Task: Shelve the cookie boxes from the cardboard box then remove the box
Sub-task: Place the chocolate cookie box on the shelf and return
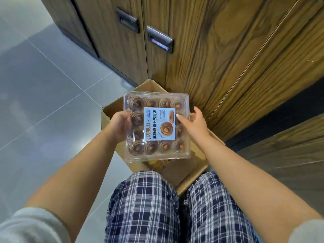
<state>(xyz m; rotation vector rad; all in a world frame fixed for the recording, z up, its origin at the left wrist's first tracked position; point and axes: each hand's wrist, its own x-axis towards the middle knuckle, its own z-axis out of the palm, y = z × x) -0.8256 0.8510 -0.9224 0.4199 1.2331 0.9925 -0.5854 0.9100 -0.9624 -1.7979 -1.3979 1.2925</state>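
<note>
Left grip (121, 126) and right grip (194, 122) are grasping opposite edges of a clear square plastic cookie box (157, 127) above an open brown cardboard box (111, 116).

The cookie box (157, 126) is held above the open cardboard box (109, 118), which stands on the floor (43, 85) just beside the cabinet (219, 55). The left hand (121, 126) holds the cookie box's 9 o'clock edge, and the right hand (196, 123) holds its 3 o'clock edge. From the cookie box, the cabinet spans 11 to 3 o'clock, the floor 7 to 10, and the knees (142, 199) lie at 6.
</note>
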